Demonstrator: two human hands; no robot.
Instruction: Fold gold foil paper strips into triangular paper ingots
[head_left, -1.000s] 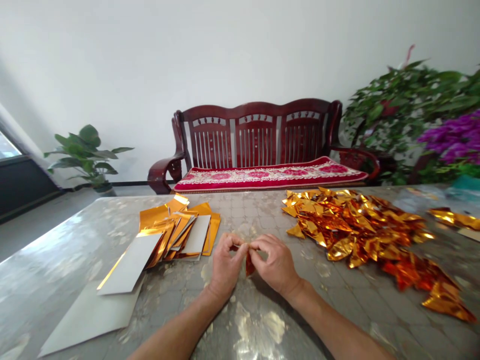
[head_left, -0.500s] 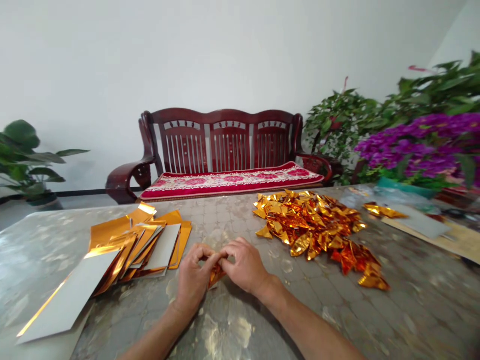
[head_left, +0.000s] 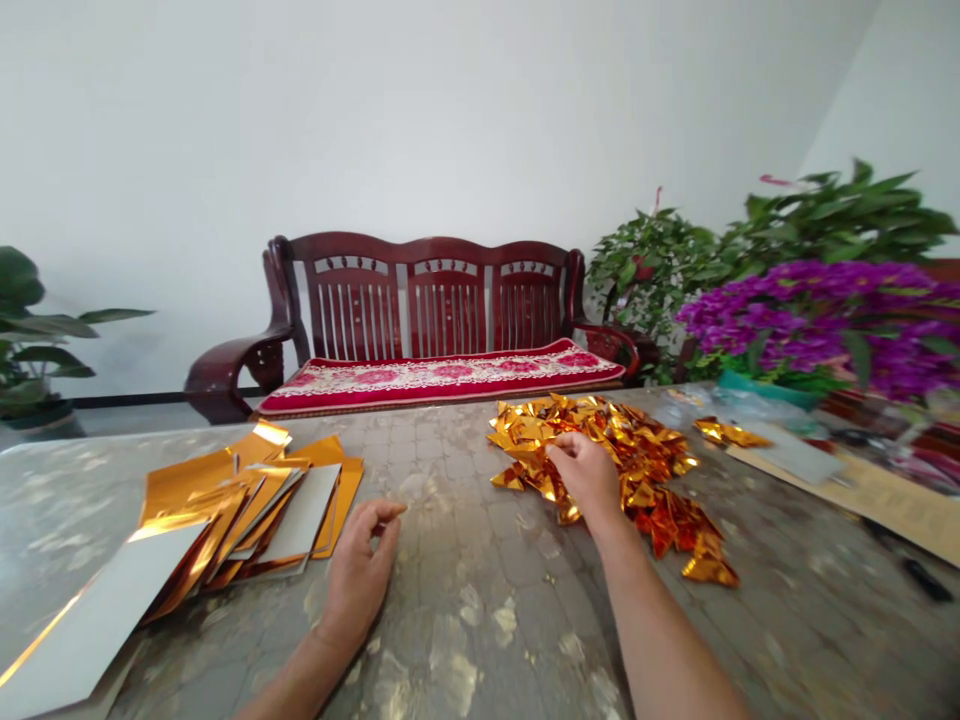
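Note:
My left hand [head_left: 361,562] rests over the table just right of the loose stack of gold foil paper sheets [head_left: 244,520]. Its fingers are curled with the thumb apart from the index finger, and nothing is in it. My right hand [head_left: 592,480] reaches over a heap of folded gold foil pieces [head_left: 649,450] on the right. Thumb and forefinger are pinched at the heap's near left part, on a folded gold foil piece [head_left: 535,456] whose outline blends into the others. Some sheets in the stack show a pale grey back.
The patterned grey table [head_left: 465,540] runs under everything. Beyond it stands a dark red wooden bench [head_left: 442,300] with a red floral cover. Purple flowers [head_left: 810,310], cardboard [head_left: 885,500] and clear plastic [head_left: 686,402] lie to the right. A black object [head_left: 924,578] is at the right edge.
My hands were together at the table's middle around a gold foil piece. The right hand has moved right to the heap; the left has drawn slightly left and holds nothing. The view has shifted rightward.

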